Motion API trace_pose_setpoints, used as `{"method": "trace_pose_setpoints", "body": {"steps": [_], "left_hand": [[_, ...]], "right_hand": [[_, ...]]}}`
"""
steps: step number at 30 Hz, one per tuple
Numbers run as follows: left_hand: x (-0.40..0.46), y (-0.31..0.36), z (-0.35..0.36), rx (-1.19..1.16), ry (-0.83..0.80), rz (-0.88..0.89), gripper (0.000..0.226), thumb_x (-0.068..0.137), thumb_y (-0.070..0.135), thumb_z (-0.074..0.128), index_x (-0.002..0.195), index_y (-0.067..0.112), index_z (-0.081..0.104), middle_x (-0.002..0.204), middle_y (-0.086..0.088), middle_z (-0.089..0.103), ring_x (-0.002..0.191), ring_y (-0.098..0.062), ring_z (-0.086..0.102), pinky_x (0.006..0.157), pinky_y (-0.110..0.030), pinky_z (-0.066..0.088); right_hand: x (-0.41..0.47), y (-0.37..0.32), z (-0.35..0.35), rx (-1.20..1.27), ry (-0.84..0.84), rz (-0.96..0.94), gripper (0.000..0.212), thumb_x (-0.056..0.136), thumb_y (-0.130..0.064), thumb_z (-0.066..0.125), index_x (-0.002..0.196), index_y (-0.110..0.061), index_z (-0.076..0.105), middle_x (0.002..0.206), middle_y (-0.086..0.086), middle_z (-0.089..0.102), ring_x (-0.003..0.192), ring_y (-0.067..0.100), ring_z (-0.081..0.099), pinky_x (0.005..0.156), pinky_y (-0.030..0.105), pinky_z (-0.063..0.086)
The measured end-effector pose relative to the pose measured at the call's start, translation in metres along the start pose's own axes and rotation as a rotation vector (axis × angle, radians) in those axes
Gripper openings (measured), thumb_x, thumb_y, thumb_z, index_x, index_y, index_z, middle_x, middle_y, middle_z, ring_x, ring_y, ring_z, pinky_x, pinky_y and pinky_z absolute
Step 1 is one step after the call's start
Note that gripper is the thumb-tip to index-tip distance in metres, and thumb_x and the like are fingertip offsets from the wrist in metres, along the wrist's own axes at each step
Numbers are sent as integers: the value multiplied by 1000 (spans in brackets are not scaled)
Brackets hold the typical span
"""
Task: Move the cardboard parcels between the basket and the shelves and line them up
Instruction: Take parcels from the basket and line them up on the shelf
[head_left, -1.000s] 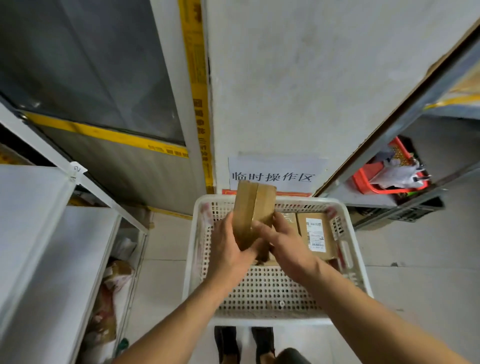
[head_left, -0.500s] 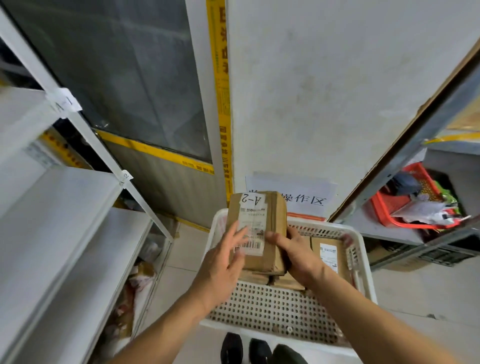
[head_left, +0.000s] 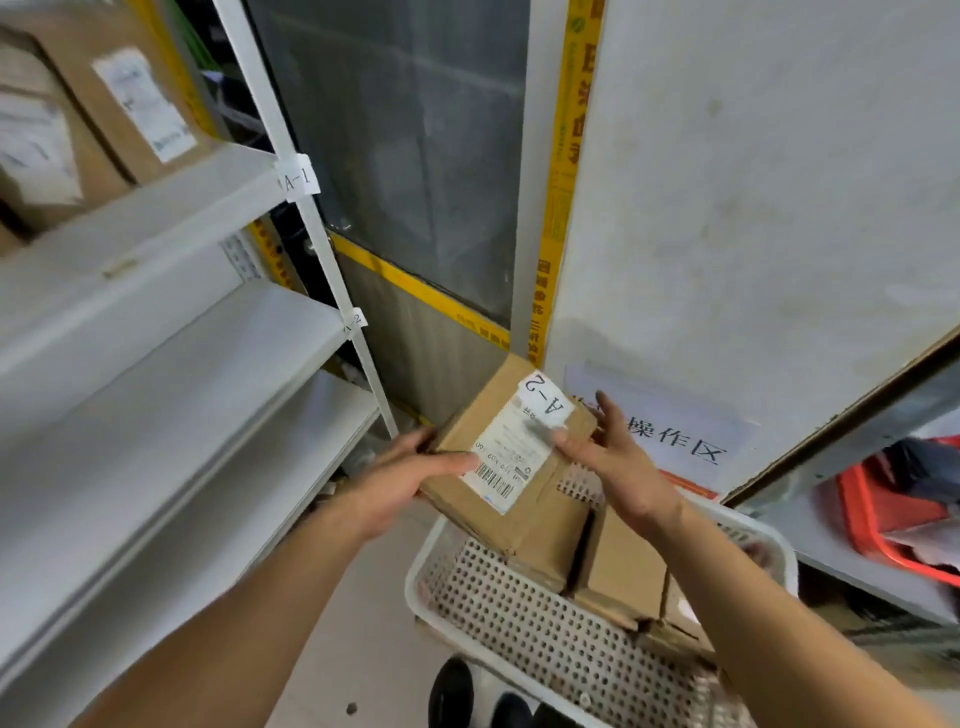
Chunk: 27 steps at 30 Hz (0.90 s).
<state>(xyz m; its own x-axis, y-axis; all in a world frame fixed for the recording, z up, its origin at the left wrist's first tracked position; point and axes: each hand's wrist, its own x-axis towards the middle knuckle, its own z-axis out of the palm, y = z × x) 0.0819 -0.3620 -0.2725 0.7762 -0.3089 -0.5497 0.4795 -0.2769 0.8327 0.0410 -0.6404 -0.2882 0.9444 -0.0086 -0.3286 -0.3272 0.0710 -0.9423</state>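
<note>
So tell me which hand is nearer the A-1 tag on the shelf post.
Left. The left hand grips the parcel's shelf-side edge, below the A-1 tag; the right hand holds the far side.

Both hands holding labelled parcel, above white basket, beside shelves

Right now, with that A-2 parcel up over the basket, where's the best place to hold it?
Hold the A-2 parcel by its two opposite short sides, one hand coming in from each side, as the left hand and right hand do. It is flat and tilted, label up, so side grips steady it and keep the label readable.
</note>
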Motion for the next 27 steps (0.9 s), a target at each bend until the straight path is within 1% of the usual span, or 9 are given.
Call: {"method": "trace_pose_setpoints", "body": {"steps": [2,5,7,10,16,19,22,25,27], "left_hand": [[-11,13,-17,161,-2,-25,68,64,41,96,124,35,66,126,13,70,117,-13,64,103,-36,48],[-31,36,-37,373,-131,-35,48,76,27,90,119,34,72,110,16,77,115,-14,69,108,-42,49],[-44,45,-47,444,-226,-49,51,78,21,88,126,27,71,114,4,79,111,-18,74,106,-47,54],[-63,52,-66,483,-261,-52,50,82,12,84,129,19,70,115,-5,79,109,-24,75,100,-44,58],[-102,36,-121,395,160,68,68,80,33,90,142,27,62,133,3,68,115,-11,66,93,-24,52],[-126,17,-155,375,548,220,82,73,71,79,145,42,54,146,12,57,130,-10,55,110,-37,47],[-157,-8,-186,225,794,360,84,81,77,69,151,36,48,151,10,53,135,-9,51,111,-34,45],[-186,-38,-206,13,841,381,95,77,81,68,153,28,47,149,8,56,129,-10,58,99,-28,51],[-201,-52,-217,-137,718,383,101,70,82,74,152,30,47,147,6,60,125,-11,64,103,-39,56]], "right_hand": [[6,-32,3,-276,-57,-118,120,70,-65,90,165,-41,21,166,-14,31,146,3,36,117,33,35],[22,-77,28,-711,-392,-169,94,86,-48,83,162,-44,29,162,-16,33,118,-23,47,100,4,35],[36,-91,57,-920,-647,-90,93,87,-52,82,163,-40,30,163,-12,40,125,-15,49,100,6,36],[51,-84,97,-840,-878,96,91,86,-44,84,162,-26,36,158,-1,51,135,8,57,110,26,49],[60,-57,160,-467,-780,89,76,75,-35,94,141,-49,60,143,15,63,125,34,68,108,56,54],[53,-60,195,-298,-679,76,68,75,-34,92,136,-44,66,134,18,70,117,37,72,103,57,56],[46,-69,233,-138,-572,42,63,75,-32,87,135,-34,69,126,14,75,114,34,74,97,49,59],[37,-79,279,10,-520,29,56,83,-29,86,136,-29,68,127,13,75,118,34,72,92,47,59],[30,-87,314,96,-490,23,48,89,-29,79,136,-27,68,128,12,75,117,33,72,88,45,60]]}}
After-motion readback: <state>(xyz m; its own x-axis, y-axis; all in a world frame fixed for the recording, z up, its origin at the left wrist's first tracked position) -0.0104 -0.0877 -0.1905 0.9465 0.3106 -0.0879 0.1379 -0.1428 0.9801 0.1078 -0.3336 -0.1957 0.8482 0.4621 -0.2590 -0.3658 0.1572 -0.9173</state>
